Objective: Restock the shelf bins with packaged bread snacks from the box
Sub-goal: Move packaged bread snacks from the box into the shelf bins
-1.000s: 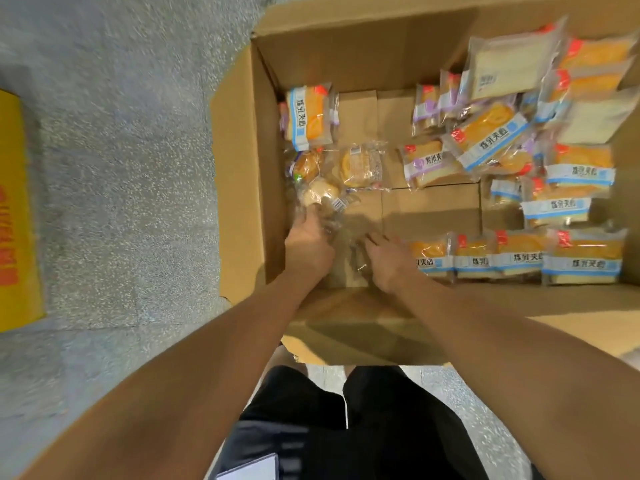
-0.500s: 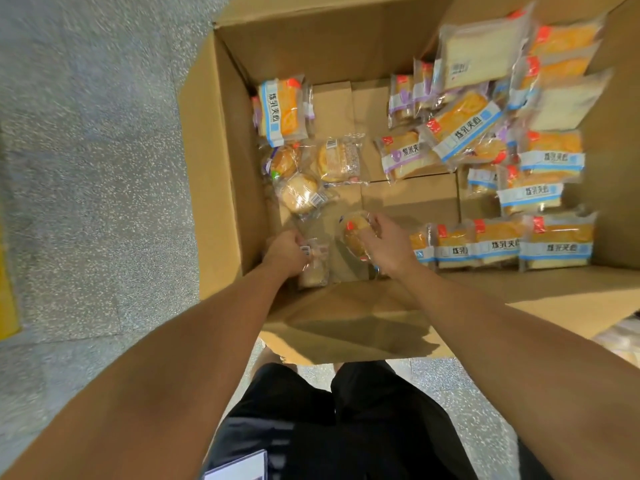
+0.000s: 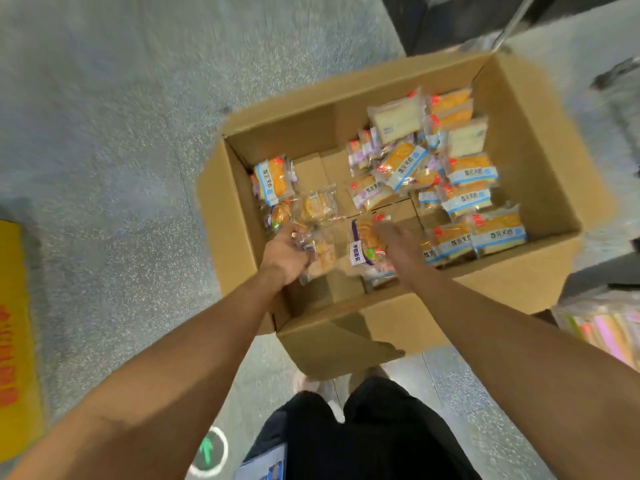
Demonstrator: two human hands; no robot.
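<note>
Cardboard box [image 3: 540, 161]: open, flaps out, standing on the floor before me.

Clear-wrapped bun pack [image 3: 320, 252]: gripped in my left hand [image 3: 285, 252], at the box's near left corner.

Purple-labelled bread pack [image 3: 365, 242]: held upright in my right hand [image 3: 398, 240], mid near edge.

Loose round bun packs [image 3: 317, 206]: lying along the left wall, with one blue-banded orange pack [image 3: 273, 180] beyond them.

Blue-banded orange packs [image 3: 498, 232]: a row along the near right edge; more heaped in the far right corner among white sliced-bread packs [image 3: 394, 121].
</note>
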